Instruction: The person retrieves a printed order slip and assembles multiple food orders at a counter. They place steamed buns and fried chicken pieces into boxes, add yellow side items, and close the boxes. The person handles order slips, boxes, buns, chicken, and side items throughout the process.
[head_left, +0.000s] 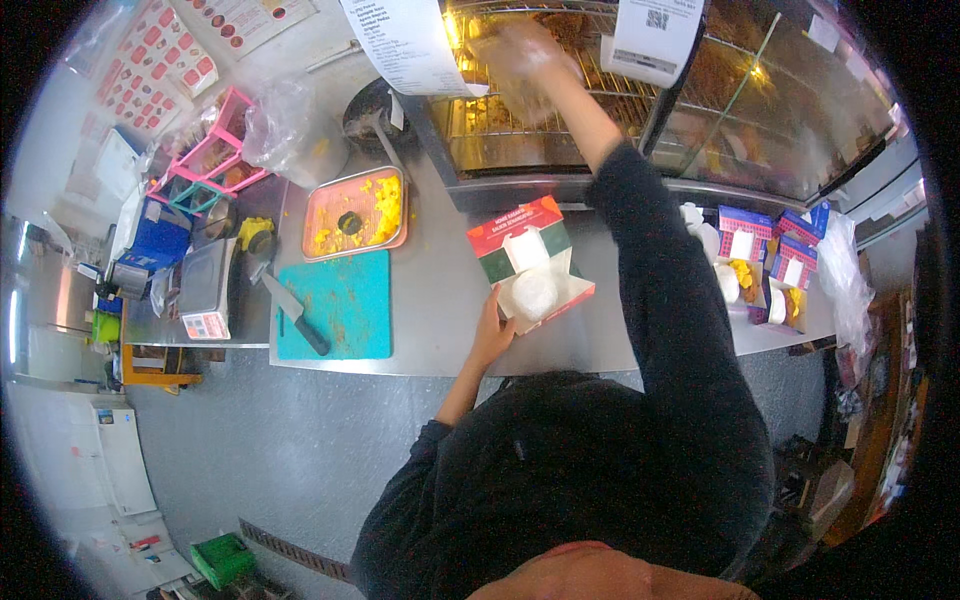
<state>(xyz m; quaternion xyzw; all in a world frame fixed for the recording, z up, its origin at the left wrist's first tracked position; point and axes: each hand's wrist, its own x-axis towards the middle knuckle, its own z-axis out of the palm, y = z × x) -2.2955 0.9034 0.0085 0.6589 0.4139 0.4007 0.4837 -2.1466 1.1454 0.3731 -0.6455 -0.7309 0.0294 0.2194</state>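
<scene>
Clock positions are taken from the open red, green and white cardboard box (pixel 524 250) on the grey metal tabletop (pixel 440 300). The near-left edge of this box is pinched by the fingers of the left hand (pixel 492 330), at seven o'clock.

Done: a smooth white rounded mound (pixel 535 291) has been placed inside. No yellow food is seen there, and the lid is not shut; filling is judged to be only partly complete.

At three o'clock, blue-and-pink patterned cardboard boxes (pixel 746 222) are found, open, with white mounds and yellow pieces (pixel 743 274) in them; closing appears to be left.

At twelve o'clock, the right hand (pixel 540 55) is extended into a lit, metal-framed cabinet (pixel 520 189); owing to blur, whether its fingers are spread or pinching anything cannot be told. Further yellow pieces are held in a shallow rectangular metal tray (pixel 328 205) toward ten o'clock.
</scene>
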